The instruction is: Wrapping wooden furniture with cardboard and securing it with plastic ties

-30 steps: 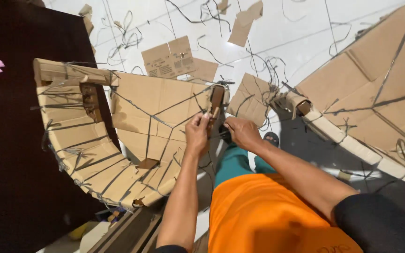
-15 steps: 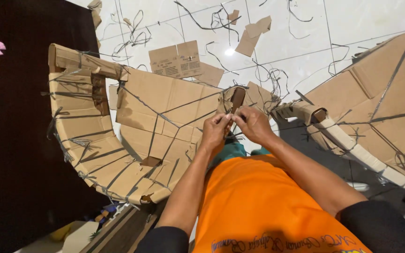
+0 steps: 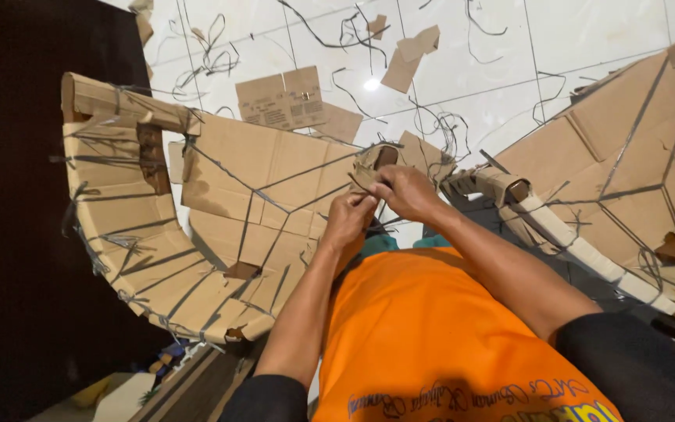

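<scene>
Our left hand and right hand now meet at centre frame, higher than a moment ago — both pinch a small cardboard piece at the corner of the curved cardboard panel. Scraps dot the tile floor — fingers closed tight on the cardboard piece.

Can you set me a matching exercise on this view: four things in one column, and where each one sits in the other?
Things:
1. curved cardboard piece
2. angular cardboard structure
3. flat cardboard scrap
4. left hand

Places:
A. on the white tiles at the top
B. at the right edge
C. left of the hands
D. at the tip of the curved piece, beside the right hand

Pairs: 1-C, 2-B, 3-A, 4-D
</scene>
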